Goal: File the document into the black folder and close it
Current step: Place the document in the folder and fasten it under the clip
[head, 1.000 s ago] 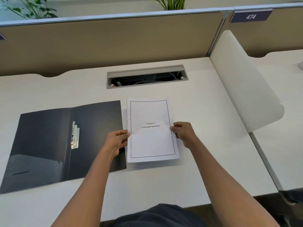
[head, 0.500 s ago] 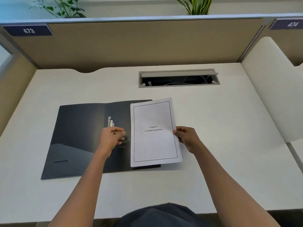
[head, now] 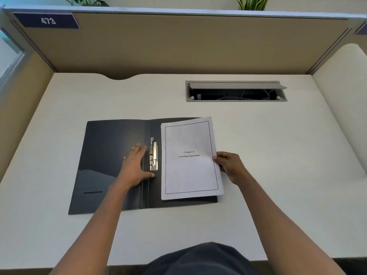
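Observation:
A black folder [head: 103,155] lies open and flat on the white desk, its metal clip [head: 154,155] standing along the spine. A white stapled document [head: 188,171] titled "Chapter 6 Learning Experience" rests on the folder's right half, slightly overhanging its right edge. My left hand [head: 135,165] lies flat with fingers spread on the folder's left half, right beside the clip. My right hand [head: 228,165] pinches the document's right edge at mid height.
A grey cable hatch [head: 236,84] sits open in the desk [head: 278,155] behind the document. Tan partition walls [head: 178,42] close off the back and left, with a "473" plate [head: 47,21]. A white curved divider [head: 345,100] stands at the right.
The document has slid left, further onto the folder's right half. My left hand has opened and pressed flat on the folder beside the clip. The view has shifted right relative to the desk.

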{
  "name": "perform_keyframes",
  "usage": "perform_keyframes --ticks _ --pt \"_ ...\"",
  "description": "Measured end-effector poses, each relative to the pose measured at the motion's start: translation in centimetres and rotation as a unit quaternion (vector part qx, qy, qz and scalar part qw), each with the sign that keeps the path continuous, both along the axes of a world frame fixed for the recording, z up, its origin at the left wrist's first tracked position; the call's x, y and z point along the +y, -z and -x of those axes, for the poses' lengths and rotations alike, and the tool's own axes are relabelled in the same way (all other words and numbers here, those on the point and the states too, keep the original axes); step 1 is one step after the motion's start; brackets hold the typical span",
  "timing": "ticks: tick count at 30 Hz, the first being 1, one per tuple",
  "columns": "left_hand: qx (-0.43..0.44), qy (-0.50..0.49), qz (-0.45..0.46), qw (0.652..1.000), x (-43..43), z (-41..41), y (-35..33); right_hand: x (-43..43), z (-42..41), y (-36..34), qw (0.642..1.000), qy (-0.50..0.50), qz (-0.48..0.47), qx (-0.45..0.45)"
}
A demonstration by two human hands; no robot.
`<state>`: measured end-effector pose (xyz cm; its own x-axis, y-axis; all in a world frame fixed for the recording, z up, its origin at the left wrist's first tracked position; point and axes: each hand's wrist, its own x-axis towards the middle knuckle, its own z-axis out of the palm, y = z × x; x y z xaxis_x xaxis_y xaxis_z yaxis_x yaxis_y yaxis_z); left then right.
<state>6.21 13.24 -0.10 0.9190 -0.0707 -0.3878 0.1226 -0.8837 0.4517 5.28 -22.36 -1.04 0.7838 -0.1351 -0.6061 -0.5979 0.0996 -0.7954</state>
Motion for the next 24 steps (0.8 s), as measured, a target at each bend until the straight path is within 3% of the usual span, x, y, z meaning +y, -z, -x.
perform_keyframes --ticks 12,24 --pt "-0.006 0.046 -0.088 0.995 -0.2 0.0 1.9 2.2 -0.8 0.4 1.000 0.002 0.007 0.002" --pt "-0.012 0.055 -0.094 0.994 -0.2 -0.1 1.9 3.7 -1.5 0.9 0.999 0.012 0.031 0.016"
